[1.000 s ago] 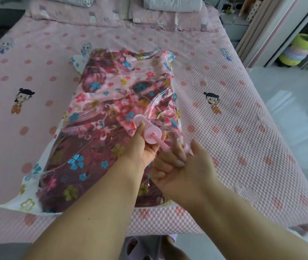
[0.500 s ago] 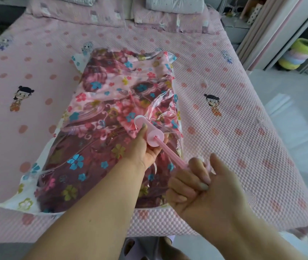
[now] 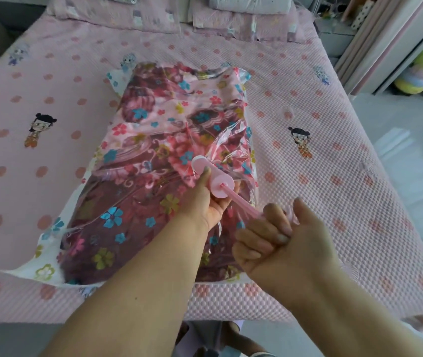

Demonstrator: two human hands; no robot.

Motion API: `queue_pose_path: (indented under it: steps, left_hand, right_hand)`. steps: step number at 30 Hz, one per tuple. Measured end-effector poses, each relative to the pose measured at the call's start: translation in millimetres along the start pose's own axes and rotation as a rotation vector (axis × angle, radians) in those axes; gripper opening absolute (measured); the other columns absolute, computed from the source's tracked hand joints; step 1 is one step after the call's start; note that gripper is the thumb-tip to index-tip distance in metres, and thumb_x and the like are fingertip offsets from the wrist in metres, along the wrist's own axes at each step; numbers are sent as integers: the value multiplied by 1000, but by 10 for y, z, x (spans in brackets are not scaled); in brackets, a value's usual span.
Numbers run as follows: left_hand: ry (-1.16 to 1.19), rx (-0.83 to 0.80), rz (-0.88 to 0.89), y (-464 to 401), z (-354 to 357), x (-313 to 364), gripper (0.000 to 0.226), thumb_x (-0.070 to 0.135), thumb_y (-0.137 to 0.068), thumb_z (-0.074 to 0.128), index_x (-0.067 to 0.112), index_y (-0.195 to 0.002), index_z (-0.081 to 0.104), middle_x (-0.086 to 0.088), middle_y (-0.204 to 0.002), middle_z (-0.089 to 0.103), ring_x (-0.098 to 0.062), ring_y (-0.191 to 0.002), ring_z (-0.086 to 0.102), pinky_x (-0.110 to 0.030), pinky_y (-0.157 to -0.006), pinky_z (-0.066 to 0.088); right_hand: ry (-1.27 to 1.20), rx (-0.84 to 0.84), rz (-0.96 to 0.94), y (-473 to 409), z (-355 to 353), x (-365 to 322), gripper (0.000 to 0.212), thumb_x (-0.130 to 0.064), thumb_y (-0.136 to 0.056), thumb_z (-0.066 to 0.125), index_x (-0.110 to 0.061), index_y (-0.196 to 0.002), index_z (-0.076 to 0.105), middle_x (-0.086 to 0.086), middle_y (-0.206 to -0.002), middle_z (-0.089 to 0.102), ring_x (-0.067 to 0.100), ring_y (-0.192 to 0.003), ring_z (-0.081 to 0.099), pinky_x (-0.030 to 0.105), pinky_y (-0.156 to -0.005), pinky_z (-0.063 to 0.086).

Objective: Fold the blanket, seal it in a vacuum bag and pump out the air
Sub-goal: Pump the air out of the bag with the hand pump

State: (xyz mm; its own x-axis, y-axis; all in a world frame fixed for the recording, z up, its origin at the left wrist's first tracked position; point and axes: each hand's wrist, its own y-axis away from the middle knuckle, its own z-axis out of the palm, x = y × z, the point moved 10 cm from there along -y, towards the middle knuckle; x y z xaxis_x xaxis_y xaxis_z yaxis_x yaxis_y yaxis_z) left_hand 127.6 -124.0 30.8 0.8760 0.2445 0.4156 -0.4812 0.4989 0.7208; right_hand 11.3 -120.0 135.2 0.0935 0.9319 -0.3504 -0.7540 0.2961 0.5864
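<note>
Pink pump (image 3: 211, 177) — left hand (image 3: 205, 202) grips barrel | right hand (image 3: 280, 243) clenches rod, handle seemingly hidden

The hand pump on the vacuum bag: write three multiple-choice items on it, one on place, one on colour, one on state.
1. Where does the hand pump stand?
A. On the vacuum bag
B. On the floor
C. On a pillow

2. What colour is the pump?
A. Green
B. Pink
C. Black

3. How is the pump rod?
A. Pushed fully in
B. Detached
C. Drawn out

Answers:
1. A, its far end meets the bag over the blanket.
2. B, body and rod are both pink.
3. C, bare rod spans from the body in the left hand to the right hand.
</note>
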Motion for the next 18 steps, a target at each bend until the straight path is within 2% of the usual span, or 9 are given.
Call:
queue_pose_path:
  steps: [2, 4, 6, 8, 10, 12, 15, 17, 18]
  left_hand:
    - [-88, 29, -12, 4, -12, 1, 46, 43, -93, 56, 0, -108, 58, -14, -62, 69, -19, -52, 68, -24, -37, 51]
    - [-155, -66, -94, 42, 94, -68, 60, 55, -95, 42, 2, -74, 62, 0, -36, 53, -5, -25, 47, -13, -23, 30]
    - [-112, -156, -172, 47, 173, -146, 71, 59, -95, 37, 5, -59, 66, 4, -35, 45, -3, -21, 34, -12, -20, 21]
    - [-112, -102, -117, -33, 108, -120, 54, 53, -94, 47, 4, -83, 68, -3, -44, 56, -6, -32, 51, -13, -29, 39]
    - [-53, -31, -43, -25, 24, -61, 45, 40, -92, 59, 2, -115, 58, -16, -77, 69, -22, -63, 69, -31, -54, 60]
    - [32, -39, -19, -29, 15, -24, 47, 32, -90, 63, 2, -125, 53, -21, -96, 66, -32, -76, 70, -42, -64, 61]
    - [14, -25, -62, -35, 26, -43, 54, 43, -91, 58, 0, -122, 56, -18, -92, 66, -24, -64, 69, -30, -46, 57]
    - [-106, -108, -153, 7, 119, -121, 68, 61, -92, 43, -3, -92, 68, -8, -61, 62, -8, -35, 54, -12, -28, 36]
    - [-125, -145, -188, 33, 166, -148, 76, 64, -93, 36, -1, -72, 69, -2, -45, 54, -3, -25, 43, -12, -23, 27]
  right_hand:
    - [-41, 110, -11, -265, 20, -43, 66, -64, -89, 27, -16, -44, 31, -3, -44, 22, 13, -42, 20, 24, -46, 23]
    - [20, 212, -40, -556, 99, -82, 63, -60, -93, 25, -17, -48, 28, -3, -48, 20, 13, -45, 17, 25, -53, 16]
    - [157, 255, -66, -658, 109, -145, 59, -56, -95, 25, -17, -51, 27, -3, -48, 21, 13, -44, 19, 26, -55, 14]
    - [200, 181, -63, -469, 93, -132, 50, -49, -90, 33, -17, -51, 26, -3, -48, 20, 12, -47, 18, 25, -55, 14]
    - [104, 90, 18, -167, -14, -22, 55, -55, -86, 36, -16, -48, 29, -3, -46, 20, 13, -45, 20, 24, -48, 21]
    - [49, 32, 31, 71, -37, 18, 65, -64, -87, 31, -15, -45, 35, -3, -44, 24, 14, -43, 26, 27, -44, 30]
    - [-17, 72, -13, -132, 26, -67, 66, -63, -88, 27, -16, -44, 32, -3, -43, 22, 13, -41, 22, 25, -44, 26]
    - [37, 154, -39, -411, 131, -98, 63, -59, -93, 24, -17, -47, 28, -3, -44, 20, 13, -41, 19, 24, -50, 16]
    - [82, 195, -61, -532, 174, -123, 62, -58, -95, 23, -17, -49, 28, -3, -44, 21, 12, -40, 20, 25, -53, 14]
